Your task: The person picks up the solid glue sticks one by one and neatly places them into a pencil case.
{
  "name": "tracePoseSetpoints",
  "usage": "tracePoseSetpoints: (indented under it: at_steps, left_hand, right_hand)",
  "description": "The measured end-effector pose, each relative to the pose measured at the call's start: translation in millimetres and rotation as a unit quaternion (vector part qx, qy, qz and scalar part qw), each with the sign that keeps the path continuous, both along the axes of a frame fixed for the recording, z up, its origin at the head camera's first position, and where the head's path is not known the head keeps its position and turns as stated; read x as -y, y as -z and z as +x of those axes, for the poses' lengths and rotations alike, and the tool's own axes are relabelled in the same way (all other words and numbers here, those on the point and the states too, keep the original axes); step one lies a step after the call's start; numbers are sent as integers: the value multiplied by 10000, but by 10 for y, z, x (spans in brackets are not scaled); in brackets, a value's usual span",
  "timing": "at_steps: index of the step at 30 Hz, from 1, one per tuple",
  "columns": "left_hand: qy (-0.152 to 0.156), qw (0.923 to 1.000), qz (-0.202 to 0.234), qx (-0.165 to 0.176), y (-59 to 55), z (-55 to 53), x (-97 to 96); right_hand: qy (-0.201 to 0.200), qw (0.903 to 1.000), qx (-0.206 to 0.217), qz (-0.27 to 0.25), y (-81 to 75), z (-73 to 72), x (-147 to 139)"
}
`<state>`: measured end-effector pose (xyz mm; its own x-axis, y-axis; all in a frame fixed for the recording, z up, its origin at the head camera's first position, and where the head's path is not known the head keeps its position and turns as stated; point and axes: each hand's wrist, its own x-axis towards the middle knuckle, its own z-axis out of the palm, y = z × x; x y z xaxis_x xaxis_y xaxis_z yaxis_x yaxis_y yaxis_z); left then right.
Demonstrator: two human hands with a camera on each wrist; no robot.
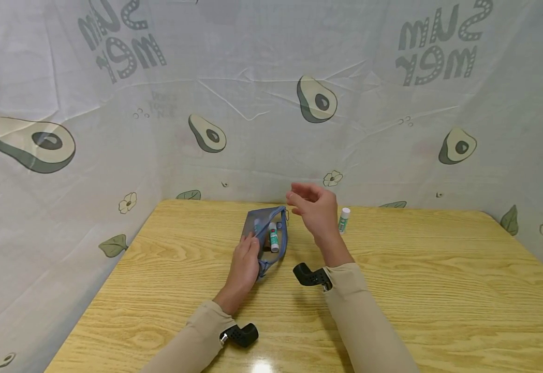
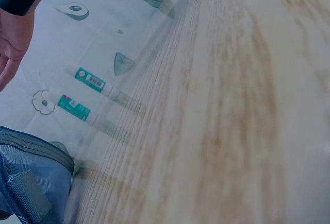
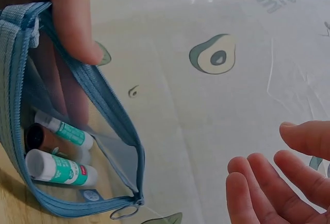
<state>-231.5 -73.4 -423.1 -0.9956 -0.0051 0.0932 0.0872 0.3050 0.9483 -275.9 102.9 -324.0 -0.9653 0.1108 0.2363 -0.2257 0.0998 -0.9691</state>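
A blue mesh zip pouch (image 1: 263, 259) stands on the table with its zip spread open. My left hand (image 1: 246, 261) holds it by the side, its thumb over the zipped rim and fingers behind the mesh in the right wrist view. Inside lie a green-and-white glue stick (image 3: 64, 168), a second glue stick (image 3: 67, 131) and a brown tube (image 3: 54, 144) with a dark round end. My right hand (image 1: 317, 210) hovers right of the pouch, fingers loosely bent and holding nothing. Behind it, another glue stick (image 1: 344, 220) stands upright on the table.
Two green labels of sticks (image 2: 90, 80) show in the left wrist view, with reflections on the wooden table (image 1: 415, 280). A white curtain (image 1: 262, 103) printed with avocados hangs behind the table. Each sleeve carries a black wrist mount (image 1: 310, 275).
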Motion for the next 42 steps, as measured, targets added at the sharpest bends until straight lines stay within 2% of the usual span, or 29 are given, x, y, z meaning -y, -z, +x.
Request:
tracePoseSetpoints:
  at_steps: [9,21,42]
  left_hand:
    - [38,10000,59,19,-3,20,-4]
    - [56,10000,37,58,-10,40,-11]
    - [70,9999,58,103,-21,43,-4]
  right_hand:
    - [-41,9999,-131,10,-71,71,-5]
    - [-48,9999,-131,76,-70,81,-29]
    - [248,9992,-289,135,-81,82,-275]
